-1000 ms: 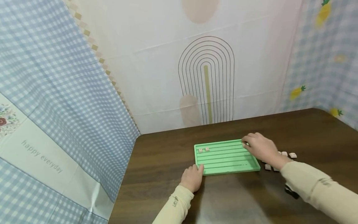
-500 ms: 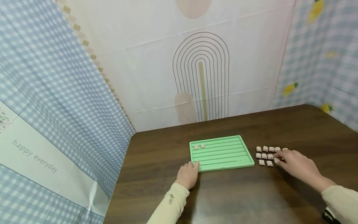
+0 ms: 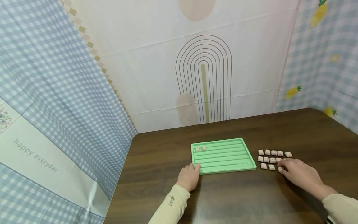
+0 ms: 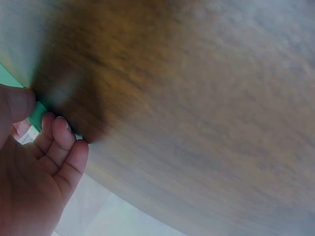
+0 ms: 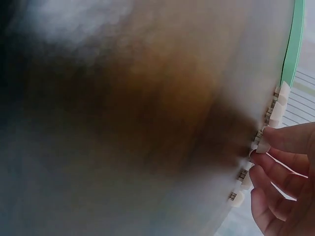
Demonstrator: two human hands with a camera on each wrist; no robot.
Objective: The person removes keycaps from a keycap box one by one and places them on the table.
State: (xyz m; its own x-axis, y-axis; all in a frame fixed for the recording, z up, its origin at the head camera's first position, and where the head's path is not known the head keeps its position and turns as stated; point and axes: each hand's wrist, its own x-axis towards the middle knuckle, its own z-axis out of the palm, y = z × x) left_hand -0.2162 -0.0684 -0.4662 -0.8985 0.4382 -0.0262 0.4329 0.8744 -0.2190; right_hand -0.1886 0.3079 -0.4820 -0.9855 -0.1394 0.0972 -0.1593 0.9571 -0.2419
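My left hand (image 3: 188, 177) grips the near left corner of a shallow green ridged tray (image 3: 223, 155). In the left wrist view the thumb lies over the tray's edge (image 4: 37, 117), with the fingers curled at its side. Two pale keycaps (image 3: 200, 149) sit side by side at the tray's upper left. To the right of the tray, my right hand (image 3: 300, 174) pinches a keycap (image 5: 263, 143) between thumb and forefinger, at the end of the nearest row. More pale keycaps (image 3: 266, 160) lie in rows on the table beside that hand, which partly covers some.
The dark wooden table (image 3: 229, 199) reaches back to a white curtain (image 3: 151, 77) with printed arches. Blue checked cloth (image 3: 92, 124) hangs along the left side, and more checked cloth (image 3: 321, 77) hangs at the right.
My right hand has left the tray's far right corner and moved right to the loose keycaps, where it now pinches one. My left hand has stayed on the tray. The head view has shifted slightly.
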